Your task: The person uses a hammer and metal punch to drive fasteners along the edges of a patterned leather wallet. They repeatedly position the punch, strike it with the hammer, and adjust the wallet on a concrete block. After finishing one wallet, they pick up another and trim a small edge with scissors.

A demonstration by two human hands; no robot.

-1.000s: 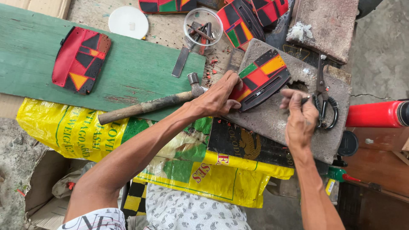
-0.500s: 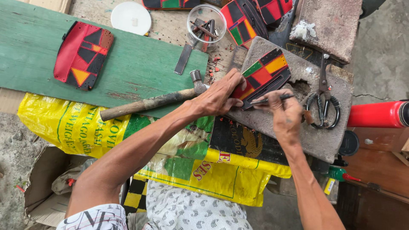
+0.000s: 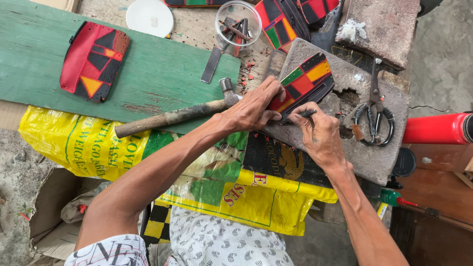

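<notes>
My left hand (image 3: 253, 106) presses down on a patchwork leather piece (image 3: 308, 79) in red, green, orange and black that lies on a grey stone slab (image 3: 367, 152). My right hand (image 3: 318, 133) pinches a thin dark tool (image 3: 301, 114) at the piece's lower edge, right beside my left fingers. A hammer (image 3: 172, 117) with a wooden handle lies just left of my left hand, its head near my wrist.
Black scissors (image 3: 374, 116) rest on the slab's right side. A second patchwork piece (image 3: 93, 59) lies on a green board (image 3: 157, 74). A clear tub of tools (image 3: 238, 25), a white lid (image 3: 149, 17), a red cylinder (image 3: 436, 129) and a yellow sack (image 3: 98, 143) surround the work.
My right hand has moved left from the scissors to the lower edge of the leather piece and now holds a thin tool. My left hand has stayed on the piece.
</notes>
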